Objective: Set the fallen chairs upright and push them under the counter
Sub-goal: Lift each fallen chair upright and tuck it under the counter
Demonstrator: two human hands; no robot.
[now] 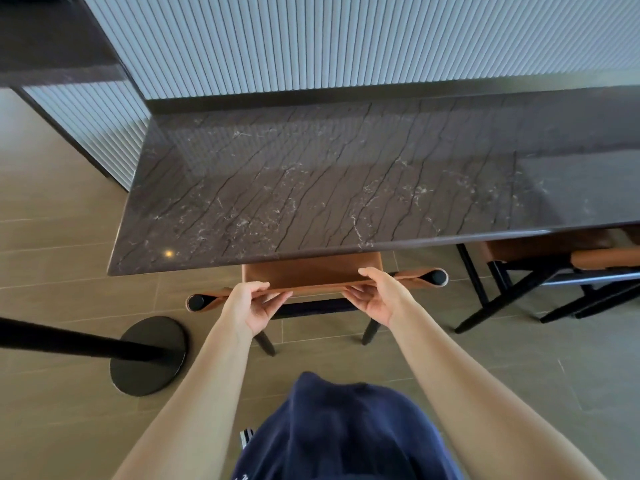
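- Two hands hold one chair (311, 275) by the top edge of its tan backrest, the left hand (254, 304) toward the edge's left end and the right hand (375, 296) toward its right.
- On each hand the fingers (273, 301) curl under that edge with the thumb on top, pinching the leather.
- This chair stands upright on the floor (519, 358) at the bench's (311, 188) front edge, near its left corner, with the seat partly beneath the top.
- A second chair (606, 258) lies tipped under the front edge toward the bench's right end, its black legs angled across the floor.
- A round black stand base (149, 355) sits on the floor left of the upright chair, apart from it.
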